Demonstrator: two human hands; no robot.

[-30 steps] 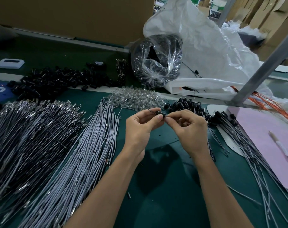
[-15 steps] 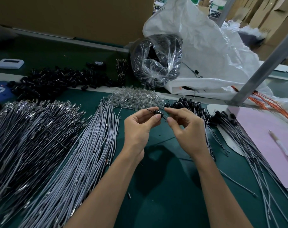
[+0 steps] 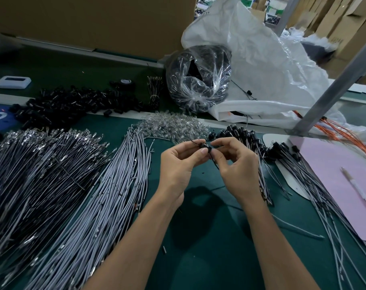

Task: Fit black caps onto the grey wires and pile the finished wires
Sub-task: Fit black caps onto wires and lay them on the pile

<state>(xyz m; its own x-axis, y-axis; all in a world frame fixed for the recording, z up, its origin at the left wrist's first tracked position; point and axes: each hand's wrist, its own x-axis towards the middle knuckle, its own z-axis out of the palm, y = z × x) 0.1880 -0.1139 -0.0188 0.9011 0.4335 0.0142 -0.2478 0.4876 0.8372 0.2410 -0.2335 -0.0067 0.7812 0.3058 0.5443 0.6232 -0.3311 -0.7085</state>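
Hands meet - left hand [image 3: 178,164] and right hand [image 3: 238,168] both pinch one black cap [image 3: 205,146] above the surface [image 3: 199,258]. Right of the right hand lies a modest capped pile [image 3: 282,160]. Left of the left hand, a big heap of bare grey wires [image 3: 115,185] - most work looks undone.

— Where are the hands?
— Left hand [image 3: 178,164] and right hand [image 3: 238,170] are raised side by side, forearms reaching forward, fingertips meeting.
— Grip?
— Both pinch (thumb against forefinger) one cap [image 3: 205,146].
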